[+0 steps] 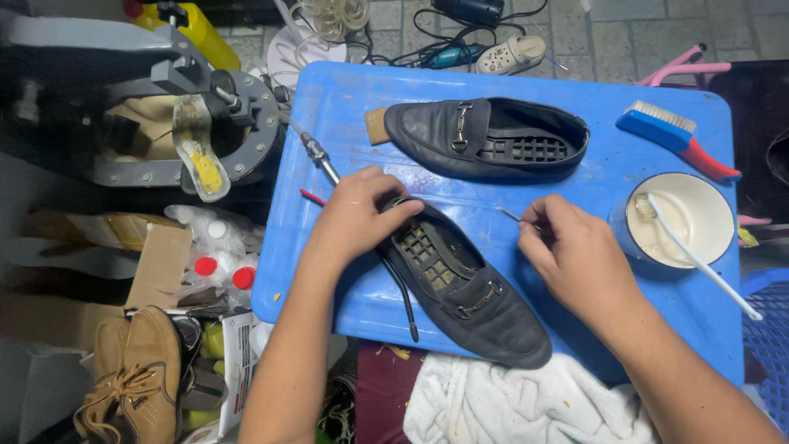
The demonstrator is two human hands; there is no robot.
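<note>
Left hand (355, 215) curled over the heel end of the near loafer (468, 288), thumb hooked on the collar rim, fingers wrapped down the outer side; clamped on it, pinning it to the table (345, 107). Right hand (575, 259) just right of that shoe, fingers pinched together on a thin metal needle-like tool (511, 215), tip pointing left twd the shoe opening. Hands apart, shoe betw. them.

Near loafer: black, metal bit on the vamp, toe pointing near-right, gridded insole base showing inside. Second black loafer (485, 136) lies farther back, mid table, toe left, same grid inside, w/ a small wooden block (376, 126) touching its toe.

Containers: white bowl (680, 220) at the table's right edge, holds whitish paste; a white toothbrush (699, 259) rests in it, handle sticking out near-right. Blue scrub brush w/ red handle (670, 136) far of the bowl. Screwdriver-type tool (319, 158) left of the left hand. White cloth (526, 403) at the near edge.
</note>
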